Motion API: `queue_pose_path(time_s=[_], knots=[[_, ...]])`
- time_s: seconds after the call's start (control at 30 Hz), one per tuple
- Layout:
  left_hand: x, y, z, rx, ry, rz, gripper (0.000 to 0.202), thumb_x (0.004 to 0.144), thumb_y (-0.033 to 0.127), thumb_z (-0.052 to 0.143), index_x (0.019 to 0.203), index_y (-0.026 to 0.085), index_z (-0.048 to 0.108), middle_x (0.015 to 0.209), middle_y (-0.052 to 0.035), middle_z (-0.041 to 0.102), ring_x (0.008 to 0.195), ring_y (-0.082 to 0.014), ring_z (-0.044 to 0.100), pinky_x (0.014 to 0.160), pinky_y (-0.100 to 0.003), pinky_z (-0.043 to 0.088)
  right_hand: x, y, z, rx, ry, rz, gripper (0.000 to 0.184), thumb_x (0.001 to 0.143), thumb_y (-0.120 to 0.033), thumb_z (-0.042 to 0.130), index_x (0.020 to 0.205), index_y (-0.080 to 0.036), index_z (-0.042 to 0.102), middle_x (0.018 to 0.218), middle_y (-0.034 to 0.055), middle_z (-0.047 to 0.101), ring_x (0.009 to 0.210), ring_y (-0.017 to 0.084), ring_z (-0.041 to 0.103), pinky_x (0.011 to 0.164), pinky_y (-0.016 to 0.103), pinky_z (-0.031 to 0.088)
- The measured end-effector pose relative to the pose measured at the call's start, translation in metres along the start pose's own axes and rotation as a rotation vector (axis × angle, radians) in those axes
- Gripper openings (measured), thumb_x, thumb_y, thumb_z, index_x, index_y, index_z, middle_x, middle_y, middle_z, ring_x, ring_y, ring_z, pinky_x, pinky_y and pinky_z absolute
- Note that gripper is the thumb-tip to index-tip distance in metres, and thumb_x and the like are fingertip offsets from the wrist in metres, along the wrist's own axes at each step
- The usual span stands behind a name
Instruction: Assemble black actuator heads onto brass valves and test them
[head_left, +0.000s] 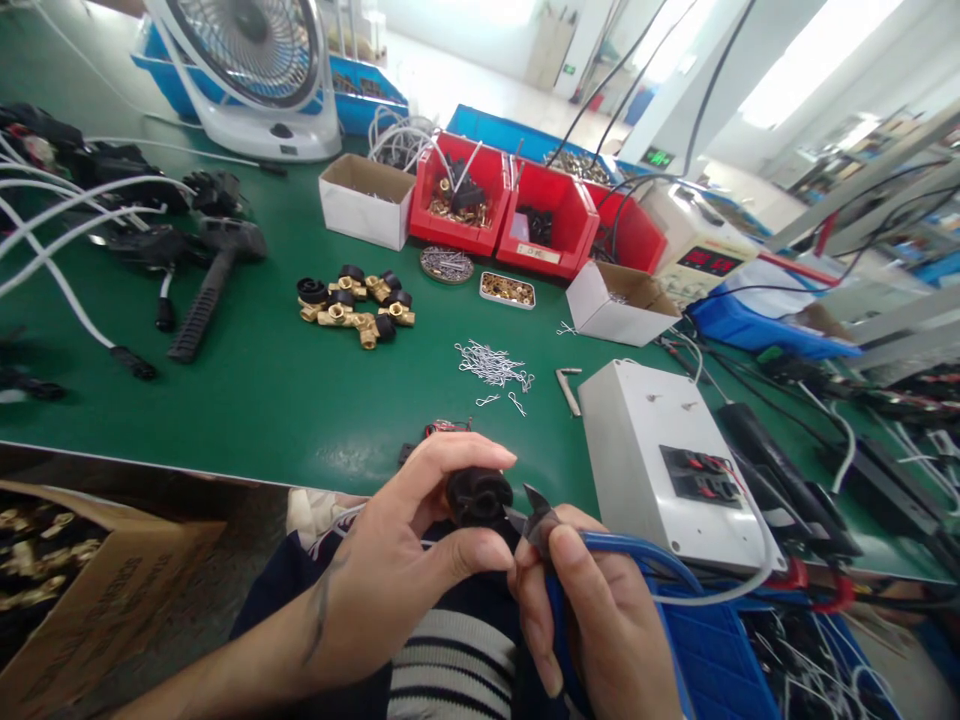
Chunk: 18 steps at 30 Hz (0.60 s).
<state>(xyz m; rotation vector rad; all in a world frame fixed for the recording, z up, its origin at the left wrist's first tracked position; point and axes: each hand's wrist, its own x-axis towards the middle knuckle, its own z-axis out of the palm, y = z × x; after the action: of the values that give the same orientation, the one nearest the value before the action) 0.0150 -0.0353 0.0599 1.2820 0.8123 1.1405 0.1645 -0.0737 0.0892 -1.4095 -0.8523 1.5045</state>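
Note:
My left hand [420,530] is closed round a round black plastic part [480,495], held over my lap just off the bench's front edge. In my right hand [600,610] is a pair of blue-handled cutting pliers [540,520], gripped close to the jaws. The jaws are parted, and one tip reaches the lower right side of the black part; whether it touches is hard to make out. Behind my left hand, a small item with red and black wires [448,427] lies on the bench, partly hidden.
On the green bench [360,400] lie brass fittings with black caps [367,305], a pile of R-shaped clips [491,362] and a hex key [570,390]. Red bins [461,195] stand behind. A grey box [667,450] is at right; a fan [255,80] stands back left.

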Motion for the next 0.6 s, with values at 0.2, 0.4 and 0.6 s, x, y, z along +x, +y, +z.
queue_pose_path(time_s=[0.2,0.4,0.6], knots=[[0.000,0.001,-0.001,0.251,-0.023,0.088,0.025,0.087,0.040,0.069,0.108,0.036,0.055,0.111,0.0076,0.055,0.114,-0.0109,0.050,0.102,-0.019,0.035,-0.002,0.002,-0.001,-0.042,-0.058,-0.011,0.044,0.087,-0.061,0.058,0.077,-0.018,0.056,0.043,-0.0056,0.050,0.033,0.005,0.036,0.034,0.016,0.027],[0.001,0.008,-0.002,0.400,-0.006,0.105,0.023,0.086,0.040,0.071,0.100,0.033,0.054,0.100,0.0079,0.056,0.098,-0.0108,0.054,0.089,-0.021,0.040,-0.004,0.003,0.002,-0.077,-0.055,-0.038,0.045,0.089,-0.062,0.055,0.075,-0.019,0.054,0.041,-0.0063,0.045,0.034,0.006,0.035,0.034,0.018,0.025],[0.001,0.013,-0.004,0.450,0.011,0.040,0.022,0.083,0.040,0.073,0.095,0.031,0.057,0.094,0.0071,0.057,0.088,-0.0131,0.054,0.079,-0.024,0.040,0.001,0.013,0.004,-0.026,-0.077,-0.081,0.046,0.091,-0.062,0.052,0.074,-0.019,0.053,0.040,-0.0072,0.043,0.033,0.006,0.035,0.034,0.017,0.026]])
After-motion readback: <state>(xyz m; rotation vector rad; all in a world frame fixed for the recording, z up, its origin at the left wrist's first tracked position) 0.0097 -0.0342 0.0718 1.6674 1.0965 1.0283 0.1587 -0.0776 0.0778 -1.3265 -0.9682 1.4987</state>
